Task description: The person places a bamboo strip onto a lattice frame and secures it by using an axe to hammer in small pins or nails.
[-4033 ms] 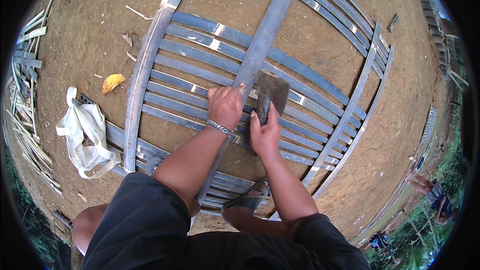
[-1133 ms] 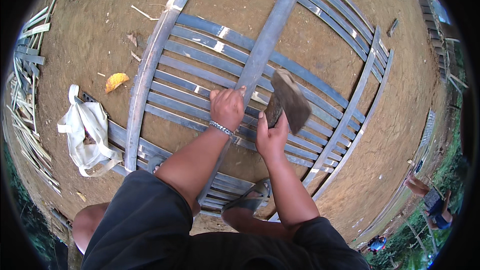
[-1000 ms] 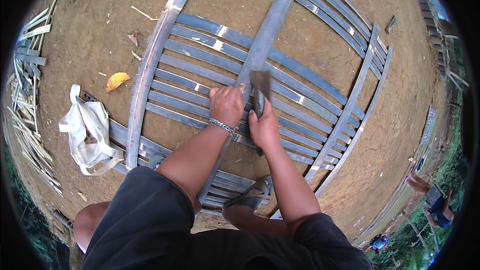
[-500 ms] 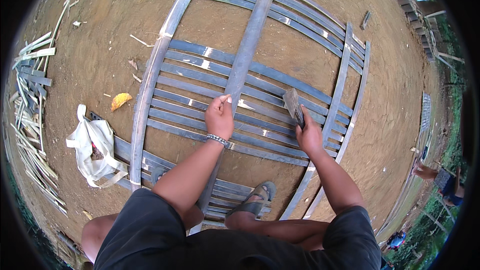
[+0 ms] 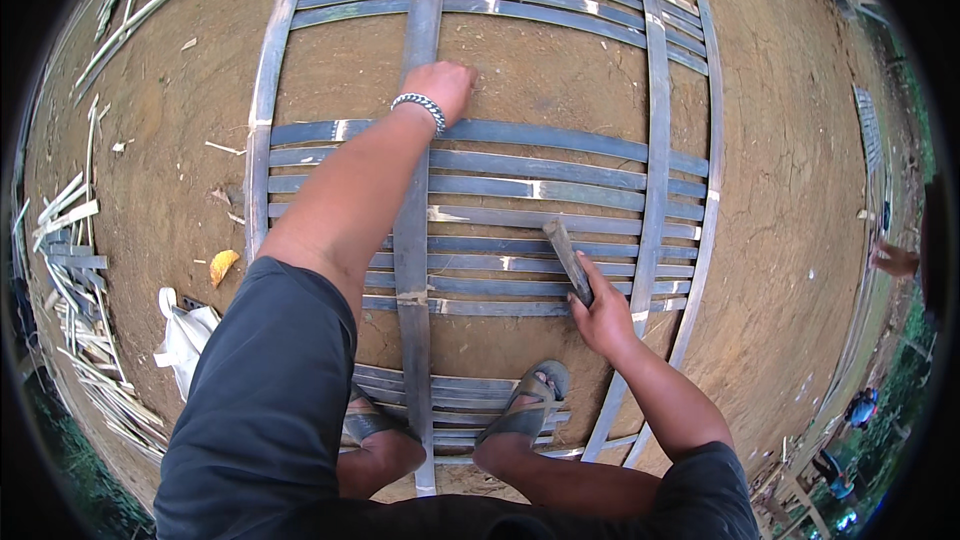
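A lattice of dark bamboo slats (image 5: 540, 188) lies on the ground, crossed by long bamboo rails. My left hand (image 5: 446, 88) reaches to the far part of the wide middle rail (image 5: 411, 240). Its fingers are curled closed on the far side, and whatever they pinch is hidden. In my right hand (image 5: 605, 312) is a short, thick wooden mallet-like tool (image 5: 566, 252), gripped at its dark narrow end. The tool tilts up and left above the slats, right of the middle rail.
My sandalled feet (image 5: 525, 405) stand either side of the middle rail over the nearest slats. A white bag (image 5: 185, 340) and a yellow leaf (image 5: 223, 266) lie at left, with split bamboo strips (image 5: 85, 340) piled farther out. Other people (image 5: 862, 407) are at the right rim.
My left hand has moved farther out along the middle rail. The right hand with the tool has come slightly nearer and left. The view has shifted, so the lattice appears straighter.
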`<state>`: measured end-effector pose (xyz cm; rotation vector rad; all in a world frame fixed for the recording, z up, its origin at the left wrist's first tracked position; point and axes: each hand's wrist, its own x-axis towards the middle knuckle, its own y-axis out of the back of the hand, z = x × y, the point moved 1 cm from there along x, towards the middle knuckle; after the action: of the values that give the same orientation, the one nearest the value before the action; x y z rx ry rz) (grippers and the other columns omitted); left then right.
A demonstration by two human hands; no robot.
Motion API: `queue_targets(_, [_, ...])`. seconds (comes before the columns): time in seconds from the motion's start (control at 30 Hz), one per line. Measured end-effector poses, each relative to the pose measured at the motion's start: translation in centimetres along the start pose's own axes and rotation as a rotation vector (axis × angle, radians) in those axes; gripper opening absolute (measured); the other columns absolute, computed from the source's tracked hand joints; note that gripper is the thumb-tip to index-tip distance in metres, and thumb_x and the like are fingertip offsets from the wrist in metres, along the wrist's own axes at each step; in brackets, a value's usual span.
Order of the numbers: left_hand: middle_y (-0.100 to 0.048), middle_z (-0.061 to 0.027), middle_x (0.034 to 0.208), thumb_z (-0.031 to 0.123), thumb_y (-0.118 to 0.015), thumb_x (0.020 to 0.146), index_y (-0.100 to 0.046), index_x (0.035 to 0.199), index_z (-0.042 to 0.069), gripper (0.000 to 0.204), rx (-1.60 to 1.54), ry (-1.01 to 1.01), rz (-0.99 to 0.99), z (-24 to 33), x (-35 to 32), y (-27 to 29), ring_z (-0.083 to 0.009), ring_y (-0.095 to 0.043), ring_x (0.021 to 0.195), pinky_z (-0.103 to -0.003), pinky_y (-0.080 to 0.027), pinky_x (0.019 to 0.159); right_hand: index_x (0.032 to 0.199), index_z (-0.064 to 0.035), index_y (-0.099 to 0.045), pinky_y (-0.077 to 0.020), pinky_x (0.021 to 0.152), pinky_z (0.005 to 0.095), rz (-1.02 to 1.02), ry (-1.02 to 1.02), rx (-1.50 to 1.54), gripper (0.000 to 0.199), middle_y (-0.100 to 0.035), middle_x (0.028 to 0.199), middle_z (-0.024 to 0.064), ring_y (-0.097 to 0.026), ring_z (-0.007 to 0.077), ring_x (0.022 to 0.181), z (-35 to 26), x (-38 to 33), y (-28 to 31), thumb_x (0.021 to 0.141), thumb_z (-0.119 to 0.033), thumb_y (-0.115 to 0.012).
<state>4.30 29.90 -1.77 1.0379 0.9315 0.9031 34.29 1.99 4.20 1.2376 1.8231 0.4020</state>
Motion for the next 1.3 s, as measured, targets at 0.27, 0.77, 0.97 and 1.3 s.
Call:
queue_targets(0.27, [-0.078,-0.0163,0.099,0.012,-0.057,0.092,-0.079,0.095,0.010,0.022,0.310,-0.167,-0.118,2.7,1.2,1.4,-0.0328,-0.076,0.093,-0.045,-0.061,0.078,0.155,-0.0131,-0.042,-0.0542,0.096,0.0472,0.016,-0.076,0.098,0.070,-0.067,0.127,0.0283,-0.065,0.0473,0.115,-0.1,-2.0,-0.4,0.091,-0.010,-0.070])
queue_targets(0.77, [-0.048,0.0105,0.067,0.016,-0.071,0.098,-0.067,0.092,0.009,0.010,-1.389,0.516,0.431,-3.6,-18.5,-2.0,-0.0009,-0.041,0.057,-0.022,-0.032,0.052,0.157,-0.0019,-0.039,-0.0479,0.105,0.0346,-0.076,-0.160,0.195,0.070,-0.066,0.135,0.0224,-0.065,0.0261,0.123,-2.7,0.7,-2.8,0.095,-0.013,-0.070])
queue_targets(0.97, [-0.046,0.0083,0.069,0.011,-0.065,0.100,-0.055,0.093,0.013,0.012,-1.846,0.636,0.540,-0.2,-27.6,-6.5,-0.0010,-0.037,0.056,-0.021,-0.030,0.051,0.157,-0.0032,-0.039,-0.0466,0.107,0.0375,-0.168,-0.056,0.189,0.070,-0.063,0.138,0.0249,-0.061,0.0333,0.128,-4.0,1.9,-4.9,0.096,-0.018,-0.070])
queue_targets(1.3, [-0.054,0.0057,0.075,0.013,-0.064,0.104,-0.061,0.101,0.003,0.011,-1.162,0.729,0.752,4.0,-24.7,-7.7,-0.0009,-0.044,0.067,-0.021,-0.037,0.059,0.158,-0.0032,-0.038,-0.0531,0.085,0.0337,-0.199,0.016,0.107,0.071,-0.068,0.120,0.0196,-0.068,0.0218,0.094,-4.5,2.8,-6.6,0.096,-0.017,-0.070])
